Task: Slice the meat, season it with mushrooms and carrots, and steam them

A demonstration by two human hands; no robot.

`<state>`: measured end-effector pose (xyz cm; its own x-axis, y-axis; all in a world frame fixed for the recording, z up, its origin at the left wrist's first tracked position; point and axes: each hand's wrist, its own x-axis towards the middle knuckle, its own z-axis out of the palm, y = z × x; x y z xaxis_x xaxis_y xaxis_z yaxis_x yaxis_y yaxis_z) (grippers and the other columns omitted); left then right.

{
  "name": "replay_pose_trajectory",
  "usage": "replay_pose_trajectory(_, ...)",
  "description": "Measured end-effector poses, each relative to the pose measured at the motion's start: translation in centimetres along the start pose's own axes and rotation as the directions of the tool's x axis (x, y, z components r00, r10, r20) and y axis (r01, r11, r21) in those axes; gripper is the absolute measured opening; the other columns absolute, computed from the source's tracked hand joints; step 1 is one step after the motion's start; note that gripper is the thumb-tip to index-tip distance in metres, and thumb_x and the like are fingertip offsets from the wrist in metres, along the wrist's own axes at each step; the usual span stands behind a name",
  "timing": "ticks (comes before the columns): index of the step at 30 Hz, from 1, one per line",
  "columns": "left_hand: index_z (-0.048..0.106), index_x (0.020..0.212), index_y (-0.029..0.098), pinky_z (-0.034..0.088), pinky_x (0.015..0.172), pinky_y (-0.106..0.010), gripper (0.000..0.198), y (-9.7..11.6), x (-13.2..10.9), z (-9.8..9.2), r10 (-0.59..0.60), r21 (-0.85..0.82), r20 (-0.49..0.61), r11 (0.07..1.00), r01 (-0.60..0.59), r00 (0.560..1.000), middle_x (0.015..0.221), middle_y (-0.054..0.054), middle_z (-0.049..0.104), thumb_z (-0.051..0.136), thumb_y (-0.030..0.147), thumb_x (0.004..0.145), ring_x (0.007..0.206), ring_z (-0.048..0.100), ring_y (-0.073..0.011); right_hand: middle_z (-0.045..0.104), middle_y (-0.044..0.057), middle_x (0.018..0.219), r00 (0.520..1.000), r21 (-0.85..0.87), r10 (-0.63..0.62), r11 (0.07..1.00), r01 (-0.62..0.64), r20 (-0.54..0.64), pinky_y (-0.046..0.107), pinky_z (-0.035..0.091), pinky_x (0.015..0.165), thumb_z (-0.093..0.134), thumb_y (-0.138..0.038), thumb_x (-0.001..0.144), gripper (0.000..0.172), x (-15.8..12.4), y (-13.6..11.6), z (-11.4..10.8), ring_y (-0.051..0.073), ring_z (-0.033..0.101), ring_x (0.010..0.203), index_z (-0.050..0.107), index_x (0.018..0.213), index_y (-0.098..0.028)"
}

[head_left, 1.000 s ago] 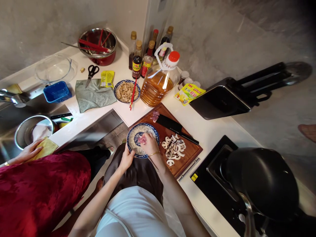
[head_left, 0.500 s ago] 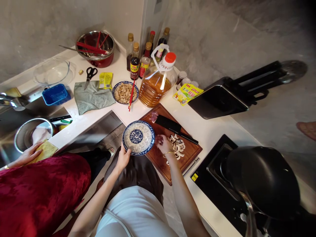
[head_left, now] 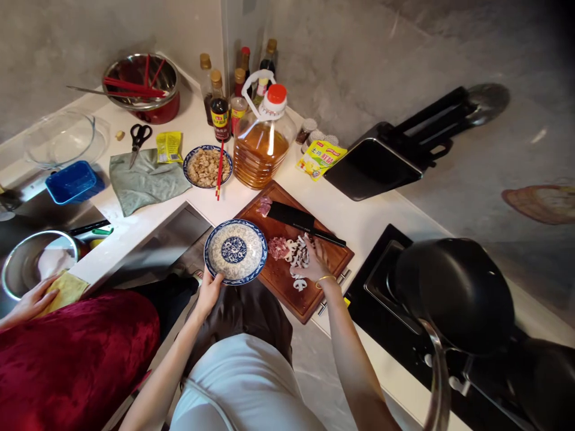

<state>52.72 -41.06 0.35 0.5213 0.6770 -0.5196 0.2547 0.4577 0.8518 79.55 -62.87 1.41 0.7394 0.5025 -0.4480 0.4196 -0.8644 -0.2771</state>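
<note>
My left hand (head_left: 210, 293) grips the near edge of a blue-and-white patterned plate (head_left: 234, 251), tilted beside a wooden cutting board (head_left: 291, 302). No food shows on the plate. On the board, my right hand (head_left: 318, 263) has its fingers spread at the right side of the sliced mushrooms (head_left: 298, 251), seemingly touching them. Chopped raw meat (head_left: 278, 247) lies just left of the mushrooms. A black cleaver (head_left: 294, 219) rests across the far part of the board, with a smaller piece of meat (head_left: 264, 206) by its tip.
A big oil jug (head_left: 260, 149) stands behind the board, near a plate of cooked pieces (head_left: 206, 166) with red chopsticks (head_left: 220, 170). To the right are a knife block (head_left: 372, 161) and a black wok (head_left: 453, 293). Another person's hand (head_left: 33, 302) holds a yellow cloth (head_left: 67, 290) by the sink.
My right hand has moved right from the meat to the mushrooms, and its fingers have spread. The meat and mushrooms now lie side by side. The whole view has shifted.
</note>
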Motion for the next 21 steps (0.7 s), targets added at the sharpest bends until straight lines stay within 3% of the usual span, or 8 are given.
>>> replay_pose_trajectory(3,0.042,0.133,0.023,0.056,0.072,-0.028,0.063,0.3,-0.8,1.0,-0.047,-0.006,0.022,0.999,0.047,0.999,0.133,-0.01,0.052,0.064,0.034,0.075,0.109,0.057,-0.0251,0.006,0.012,0.156,0.999,-0.01,-0.036,0.999,0.036,0.022,0.061,0.03,0.099,0.081,-0.045,0.055,0.12,-0.1,-0.6,0.8,0.044,0.013,0.139,0.009,0.15,-0.037)
replay_pose_trajectory(5,0.04,0.135,0.023,0.056,0.069,-0.027,0.066,0.5,-1.4,1.7,-0.079,-0.021,0.043,0.997,0.08,0.996,0.133,-0.01,0.052,0.064,0.033,0.074,0.108,0.058,-0.0253,0.013,0.013,0.154,0.999,-0.018,-0.043,0.999,0.043,-0.018,0.059,0.033,0.098,0.082,-0.041,0.055,0.117,-0.4,-0.7,1.1,0.044,0.019,0.137,0.013,0.15,-0.036)
replay_pose_trajectory(10,0.04,0.136,0.024,0.056,0.064,-0.026,0.07,0.6,-2.3,2.8,-0.094,-0.008,0.1,0.995,0.096,0.99,0.132,-0.01,0.053,0.066,0.034,0.072,0.105,0.059,-0.0257,0.037,0.014,0.14,0.987,0.013,-0.099,0.995,0.102,-0.123,0.052,0.037,0.098,0.079,-0.029,0.063,0.094,-0.5,0.3,1.3,0.036,0.038,0.127,0.033,0.145,-0.03)
replay_pose_trajectory(17,0.038,0.138,0.027,0.057,0.066,-0.028,0.073,0.9,-2.3,4.0,-0.091,0.048,0.141,0.995,0.085,0.986,0.132,-0.01,0.053,0.067,0.036,0.072,0.105,0.06,-0.0257,0.05,0.009,0.128,0.966,0.206,-0.145,0.96,0.19,-0.215,0.036,0.047,0.094,0.064,-0.012,0.072,0.06,0.0,1.0,2.2,0.023,0.058,0.108,0.052,0.13,-0.025)
replay_pose_trajectory(21,0.036,0.139,0.027,0.058,0.071,-0.031,0.075,0.9,-2.1,4.7,-0.081,0.021,0.169,0.997,0.078,0.982,0.135,-0.009,0.051,0.068,0.037,0.072,0.109,0.058,-0.0266,0.056,0.009,0.12,0.952,0.257,-0.099,0.95,0.177,-0.288,0.037,0.047,0.093,0.061,-0.011,0.072,0.052,-0.7,1.1,0.8,0.023,0.059,0.105,0.057,0.123,-0.021)
